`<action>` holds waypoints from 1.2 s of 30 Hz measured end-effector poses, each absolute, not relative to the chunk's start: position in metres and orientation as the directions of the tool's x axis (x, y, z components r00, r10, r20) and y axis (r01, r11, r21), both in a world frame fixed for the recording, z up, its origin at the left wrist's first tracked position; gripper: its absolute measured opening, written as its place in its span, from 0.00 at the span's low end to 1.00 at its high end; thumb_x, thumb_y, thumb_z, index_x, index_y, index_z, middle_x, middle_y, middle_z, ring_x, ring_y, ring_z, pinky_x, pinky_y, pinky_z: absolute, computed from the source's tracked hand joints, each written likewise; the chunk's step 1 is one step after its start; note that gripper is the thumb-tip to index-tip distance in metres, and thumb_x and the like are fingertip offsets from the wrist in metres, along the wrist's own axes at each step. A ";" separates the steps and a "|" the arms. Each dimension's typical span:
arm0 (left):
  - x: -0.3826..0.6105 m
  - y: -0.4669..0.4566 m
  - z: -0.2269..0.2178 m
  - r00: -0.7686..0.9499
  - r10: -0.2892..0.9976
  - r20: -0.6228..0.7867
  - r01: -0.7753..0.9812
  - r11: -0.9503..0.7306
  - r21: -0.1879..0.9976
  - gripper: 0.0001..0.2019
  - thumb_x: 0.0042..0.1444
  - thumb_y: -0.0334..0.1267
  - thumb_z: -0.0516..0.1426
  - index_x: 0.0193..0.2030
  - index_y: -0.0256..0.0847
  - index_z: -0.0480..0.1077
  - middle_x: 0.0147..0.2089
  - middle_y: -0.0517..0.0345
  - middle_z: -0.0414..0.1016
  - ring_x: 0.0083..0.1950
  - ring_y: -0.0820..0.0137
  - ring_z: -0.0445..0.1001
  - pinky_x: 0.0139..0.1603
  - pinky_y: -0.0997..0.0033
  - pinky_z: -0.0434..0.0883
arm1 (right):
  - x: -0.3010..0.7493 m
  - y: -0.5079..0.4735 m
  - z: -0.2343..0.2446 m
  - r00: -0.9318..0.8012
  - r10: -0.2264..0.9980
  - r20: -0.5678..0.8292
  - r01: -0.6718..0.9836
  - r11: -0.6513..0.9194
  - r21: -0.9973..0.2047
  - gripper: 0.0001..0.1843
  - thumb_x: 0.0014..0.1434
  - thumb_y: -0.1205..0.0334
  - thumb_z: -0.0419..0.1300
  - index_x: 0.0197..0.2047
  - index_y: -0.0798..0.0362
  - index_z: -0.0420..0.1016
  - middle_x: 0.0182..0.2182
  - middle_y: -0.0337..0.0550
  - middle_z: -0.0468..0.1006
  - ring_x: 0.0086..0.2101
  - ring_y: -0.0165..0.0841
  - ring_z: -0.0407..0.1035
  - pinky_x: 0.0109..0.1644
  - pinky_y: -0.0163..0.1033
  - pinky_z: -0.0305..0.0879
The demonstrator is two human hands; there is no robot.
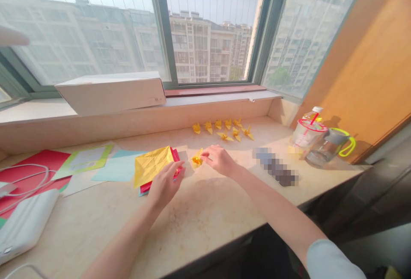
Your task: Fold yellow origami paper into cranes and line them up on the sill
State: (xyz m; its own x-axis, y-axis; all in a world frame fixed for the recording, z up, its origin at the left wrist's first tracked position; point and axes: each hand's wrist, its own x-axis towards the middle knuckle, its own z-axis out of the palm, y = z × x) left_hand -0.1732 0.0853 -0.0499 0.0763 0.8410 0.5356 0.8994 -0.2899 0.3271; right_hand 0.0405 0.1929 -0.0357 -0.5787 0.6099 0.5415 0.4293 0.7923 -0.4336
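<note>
My right hand (219, 159) pinches a small yellow folded paper crane (197, 158) just above the stone counter (199, 210). My left hand (165, 183) rests with fingers stretched out on the edge of a stack of coloured paper sheets (153, 165), a creased yellow sheet on top and red ones under it. Several finished yellow paper cranes (224, 128) stand in a loose group farther back on the counter, towards the window.
A long white box (112, 92) lies on the window ledge. Red, green and pale blue sheets (86, 159) lie at left, with a white device and cables (24, 223). A plastic cup with straw (306, 133) and a glass jug (327, 147) stand at right.
</note>
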 end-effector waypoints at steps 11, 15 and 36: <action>-0.172 0.084 -0.048 0.184 0.807 0.561 0.898 -0.370 0.239 0.11 0.65 0.38 0.50 0.37 0.40 0.72 0.35 0.55 0.76 0.36 0.68 0.75 0.36 0.72 0.69 | 0.062 0.304 0.012 -0.619 0.739 0.265 0.681 0.674 -0.286 0.09 0.61 0.62 0.59 0.42 0.51 0.79 0.36 0.44 0.83 0.38 0.36 0.75 0.43 0.36 0.64; -0.171 0.083 -0.048 0.195 0.805 0.560 0.897 -0.378 0.231 0.10 0.65 0.37 0.51 0.37 0.40 0.72 0.34 0.56 0.75 0.34 0.69 0.74 0.35 0.72 0.69 | 0.063 0.325 0.012 -0.615 0.772 0.160 0.742 0.636 -0.214 0.09 0.58 0.66 0.59 0.42 0.51 0.80 0.39 0.47 0.83 0.40 0.38 0.76 0.43 0.36 0.65; -0.169 0.080 -0.045 0.204 0.811 0.548 0.902 -0.374 0.217 0.11 0.66 0.36 0.50 0.37 0.39 0.72 0.32 0.55 0.74 0.33 0.69 0.74 0.35 0.72 0.68 | 0.063 0.344 0.004 -0.583 0.808 -0.093 0.813 0.576 -0.091 0.17 0.57 0.72 0.57 0.48 0.50 0.77 0.48 0.50 0.80 0.47 0.40 0.74 0.47 0.36 0.66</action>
